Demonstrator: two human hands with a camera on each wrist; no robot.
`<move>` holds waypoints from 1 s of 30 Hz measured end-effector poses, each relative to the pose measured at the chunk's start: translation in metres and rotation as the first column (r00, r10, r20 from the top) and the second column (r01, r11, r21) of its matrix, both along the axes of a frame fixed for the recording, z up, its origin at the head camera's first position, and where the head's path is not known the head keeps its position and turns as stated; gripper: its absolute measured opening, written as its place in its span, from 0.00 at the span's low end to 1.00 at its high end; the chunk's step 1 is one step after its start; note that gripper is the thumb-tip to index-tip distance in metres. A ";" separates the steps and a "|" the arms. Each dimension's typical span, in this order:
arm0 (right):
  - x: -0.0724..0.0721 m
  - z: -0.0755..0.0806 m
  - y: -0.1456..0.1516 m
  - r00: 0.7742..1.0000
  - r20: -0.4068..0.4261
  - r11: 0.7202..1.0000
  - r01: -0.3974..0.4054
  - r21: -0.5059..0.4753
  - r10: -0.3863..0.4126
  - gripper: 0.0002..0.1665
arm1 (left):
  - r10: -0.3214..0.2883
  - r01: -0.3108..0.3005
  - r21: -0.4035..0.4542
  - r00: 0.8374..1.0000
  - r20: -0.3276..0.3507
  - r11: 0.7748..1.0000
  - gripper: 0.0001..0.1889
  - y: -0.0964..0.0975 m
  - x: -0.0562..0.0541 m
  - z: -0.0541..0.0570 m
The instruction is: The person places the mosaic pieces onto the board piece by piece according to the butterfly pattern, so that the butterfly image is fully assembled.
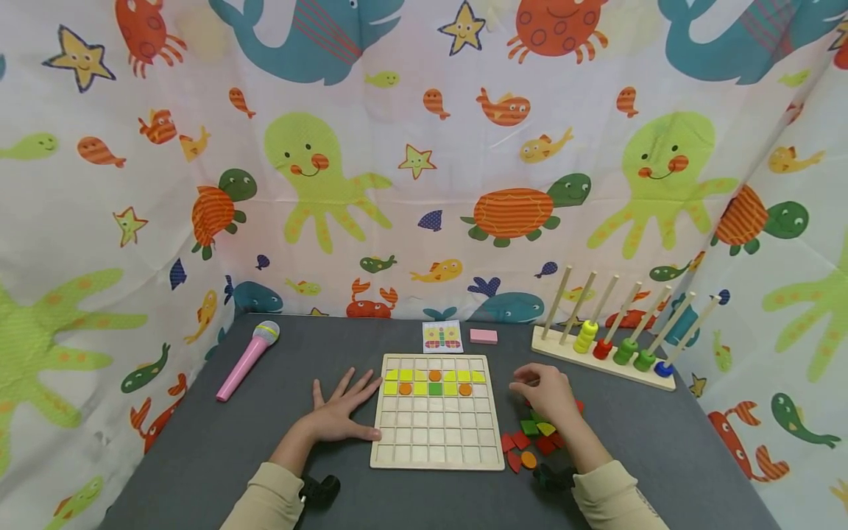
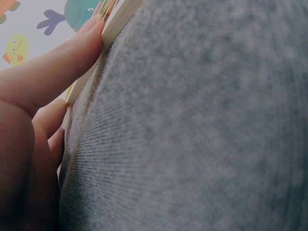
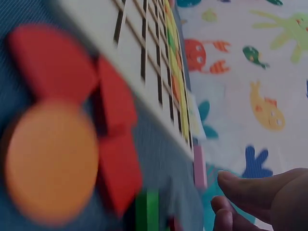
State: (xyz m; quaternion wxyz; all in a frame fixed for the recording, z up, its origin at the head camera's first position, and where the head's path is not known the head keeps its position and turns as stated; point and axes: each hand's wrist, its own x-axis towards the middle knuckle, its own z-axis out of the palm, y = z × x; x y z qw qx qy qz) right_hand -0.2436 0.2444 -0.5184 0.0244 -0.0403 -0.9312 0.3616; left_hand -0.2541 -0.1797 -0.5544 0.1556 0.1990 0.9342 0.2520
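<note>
A light wooden grid board (image 1: 434, 433) lies in the middle of the table, with yellow, orange and green pieces set in its upper rows. My left hand (image 1: 344, 414) rests spread at the board's left side, its thumb and fingertips touching the edge. To the right of the board, my right hand (image 1: 546, 394) hovers over a pile of loose pieces with loosely bent fingers. I see nothing between its thumb and fingers in the right wrist view. The pile has red pieces (image 1: 521, 440), an orange disc (image 1: 528, 460) and green pieces (image 1: 529, 428), partly hidden by the right arm.
Behind the board are a small picture card (image 1: 442, 337) and a pink block (image 1: 483, 336). A wooden peg stand (image 1: 603, 358) with coloured rings stands at the back right. On the left lies a pink toy microphone (image 1: 246, 361). A printed curtain (image 1: 424, 221) borders the grey table.
</note>
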 end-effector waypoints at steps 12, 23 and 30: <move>0.020 -0.006 0.056 0.987 0.096 0.991 0.123 0.057 -0.128 0.24 | -0.014 0.016 0.054 0.999 -0.037 0.998 0.58 -0.007 -0.007 -0.021; 0.021 -0.010 0.076 0.967 0.194 0.984 0.151 0.090 -0.166 0.23 | 0.007 -0.007 0.013 1.000 0.004 1.000 0.58 -0.001 -0.001 -0.004; 0.017 -0.001 0.076 0.973 0.199 0.992 0.124 -0.016 -0.119 0.19 | 0.007 -0.007 0.017 1.000 0.000 1.000 0.59 -0.001 -0.002 -0.008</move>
